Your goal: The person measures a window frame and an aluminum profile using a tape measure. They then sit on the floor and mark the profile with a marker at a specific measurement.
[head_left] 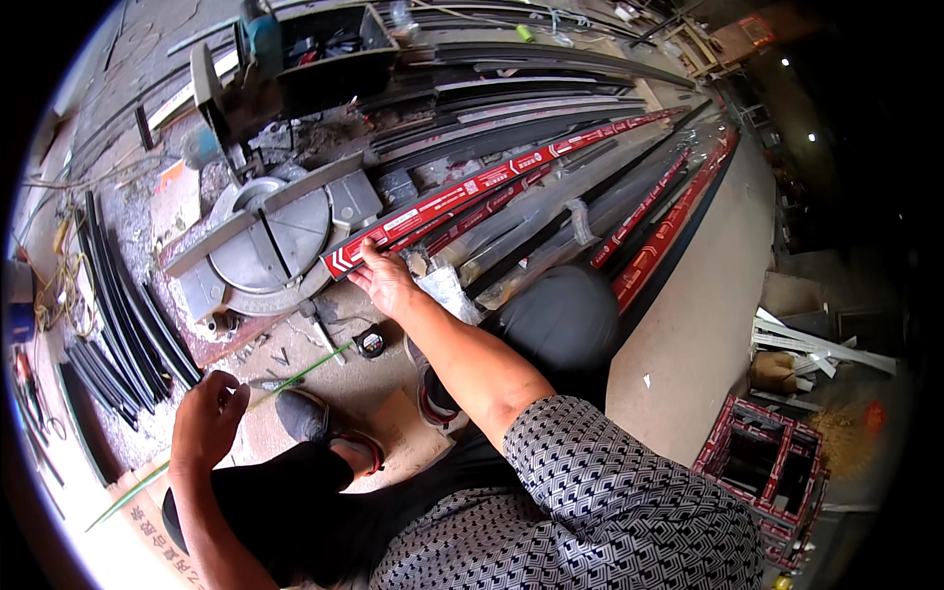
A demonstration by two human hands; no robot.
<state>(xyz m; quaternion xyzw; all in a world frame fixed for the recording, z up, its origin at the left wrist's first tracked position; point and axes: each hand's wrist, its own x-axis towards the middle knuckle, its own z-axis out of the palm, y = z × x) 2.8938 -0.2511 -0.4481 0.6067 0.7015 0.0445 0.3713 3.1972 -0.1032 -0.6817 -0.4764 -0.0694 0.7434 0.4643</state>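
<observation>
My right hand (385,283) grips the near end of a long profile bar (472,187) covered in red printed film. That end lies beside the round metal table of a mitre saw (270,236), and the bar stretches away to the far right. Over my left knee, my left hand (209,418) is closed with curled fingers; whatever it may hold is hidden. A black tape measure (369,340) lies on the floor between my hands. From it a green tape blade (320,367) runs toward the lower left, passing behind my left hand.
Dark bent strips (123,305) lie at the left. More long profiles (551,103) are stacked beyond the saw, near an open black box (339,49). Red-filmed bars (659,251) lie right of my knee. A red-and-white frame (762,457) stands at the lower right.
</observation>
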